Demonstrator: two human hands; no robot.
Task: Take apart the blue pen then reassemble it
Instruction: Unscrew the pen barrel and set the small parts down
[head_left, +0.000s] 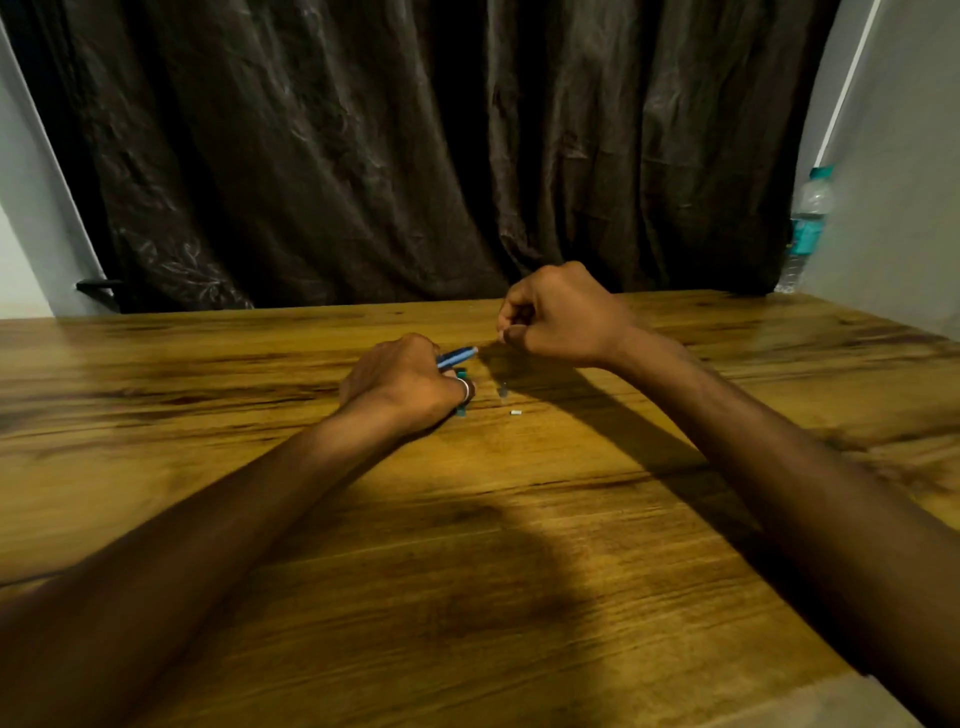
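My left hand rests on the wooden table and grips the blue pen barrel, whose open end points right and slightly up. My right hand hovers just right of that end, fingers curled tight; a tiny pale tip shows at its fingertips, too small to identify. Small pen parts lie on the table below the hands: a teal piece beside my left fingers, another teal piece under my left hand, a small dark piece and a tiny white piece.
A dark curtain hangs behind the table's far edge. A clear water bottle with a teal cap and label stands at the far right corner by the white wall.
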